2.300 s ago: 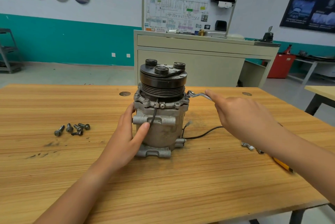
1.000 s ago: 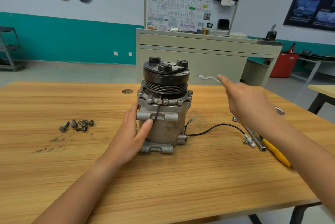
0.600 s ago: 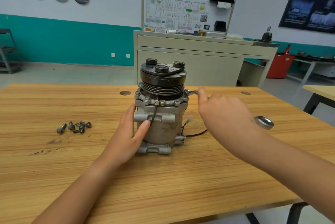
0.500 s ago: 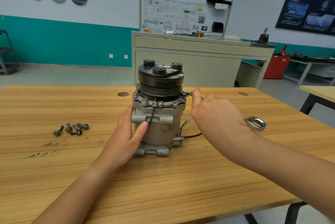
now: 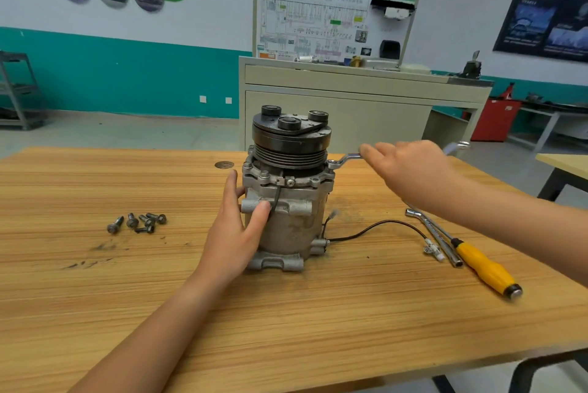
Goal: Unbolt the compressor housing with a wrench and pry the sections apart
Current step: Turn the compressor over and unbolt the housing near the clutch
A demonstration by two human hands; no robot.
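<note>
A grey metal compressor (image 5: 286, 201) with a black pulley on top stands upright in the middle of the wooden table (image 5: 95, 297). My left hand (image 5: 235, 230) grips its left side, thumb across the front. My right hand (image 5: 410, 170) holds a silver ring wrench (image 5: 343, 159). The wrench's ring end sits on a bolt at the housing's right flange. Its far end (image 5: 456, 147) sticks out past my hand.
Several loose bolts (image 5: 136, 222) lie on the table to the left. A black wire (image 5: 375, 228) runs from the compressor to a white plug. A yellow-handled screwdriver (image 5: 483, 268) and a metal socket wrench (image 5: 436, 236) lie at right. A cabinet (image 5: 350, 99) stands behind.
My right hand lifted the wrench off the flange, brought it back onto the right-side bolt, then swung its handle away from me and to the right. My left hand kept its grip on the compressor.
</note>
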